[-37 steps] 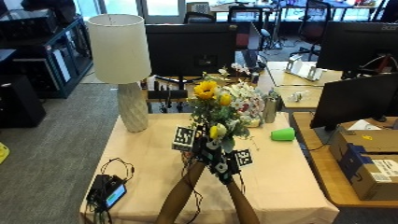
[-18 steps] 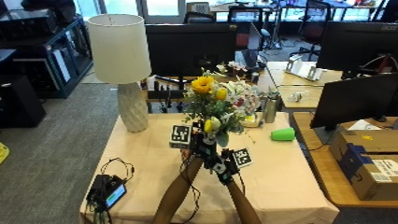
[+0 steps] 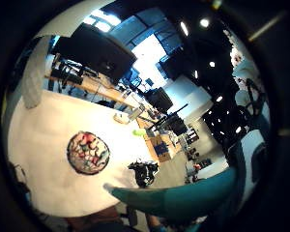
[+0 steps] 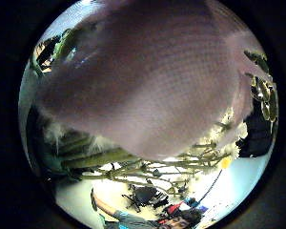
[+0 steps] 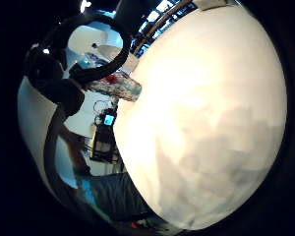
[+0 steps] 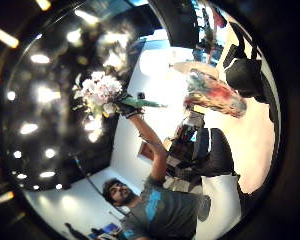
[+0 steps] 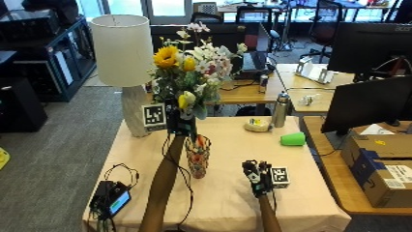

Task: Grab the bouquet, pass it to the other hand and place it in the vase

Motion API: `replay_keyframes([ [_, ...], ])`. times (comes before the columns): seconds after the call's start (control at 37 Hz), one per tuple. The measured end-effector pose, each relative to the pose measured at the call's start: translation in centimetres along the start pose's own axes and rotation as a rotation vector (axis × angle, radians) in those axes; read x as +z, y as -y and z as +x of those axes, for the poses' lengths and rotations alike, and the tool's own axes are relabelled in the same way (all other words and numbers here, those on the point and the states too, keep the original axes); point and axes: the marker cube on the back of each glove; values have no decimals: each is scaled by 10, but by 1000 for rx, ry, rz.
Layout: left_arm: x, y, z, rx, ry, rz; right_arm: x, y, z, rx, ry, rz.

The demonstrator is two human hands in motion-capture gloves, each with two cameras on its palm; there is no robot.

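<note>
My left hand (image 7: 180, 123) grips the stems of the bouquet (image 7: 190, 65) and holds it upright, high over the table. The bouquet has a sunflower, yellow and white blooms and green leaves. Just below the stems stands the patterned vase (image 7: 198, 157) near the table's middle. In the left little finger side palm view, the vase's mouth (image 3: 88, 152) lies below and the stem end (image 3: 174, 199) is clear of it. My right hand (image 7: 257, 177) hovers low over the table, right of the vase, with relaxed fingers holding nothing. The right thumb side palm view shows the bouquet (image 6: 97, 94), my left hand (image 6: 127, 108) and the vase (image 6: 216, 95).
A white-shaded lamp (image 7: 123, 53) stands at the table's back left. Behind the vase are a metal bottle (image 7: 279, 110), a tape roll (image 7: 257, 125) and a green cup (image 7: 293, 139). A black device with cables (image 7: 112, 198) lies front left. A monitor (image 7: 367, 104) stands right.
The right hand has let go of the stems and dropped to the table at the right. The left hand alone has raised the bouquet higher, over the vase.
</note>
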Motion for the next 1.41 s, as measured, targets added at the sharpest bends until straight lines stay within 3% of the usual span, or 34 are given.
replay_keyframes([
  [0.05,-9,10,3,12,15,26,-6,-1,11,1,-34,18],
  [0.16,-21,34,2,118,25,63,-14,-4,27,18,-71,32],
  [0.27,-26,44,0,-25,-4,83,-17,-9,34,40,-86,44],
  [0.38,-24,52,-6,-78,-19,85,-25,-12,47,70,-225,73],
  [0.46,-18,55,-13,-89,-26,76,-22,-12,44,-8,-257,66],
  [0.6,-5,55,-29,-83,-2,52,-14,-22,47,97,-284,18],
  [0.73,8,55,-49,-96,19,32,-9,-20,55,29,-429,16],
  [0.92,22,54,-76,-131,34,-6,1,-33,52,98,-599,-45],
  [1.06,25,50,-83,-170,59,-33,-7,-46,51,300,-775,-84],
  [1.16,25,49,-97,-187,66,-61,-10,-35,46,116,-857,-21],
  [1.3,24,38,-100,-210,29,-75,1,-23,34,-77,-792,9],
  [1.41,24,30,-109,-217,-4,-71,2,-19,29,-118,-794,24],
])
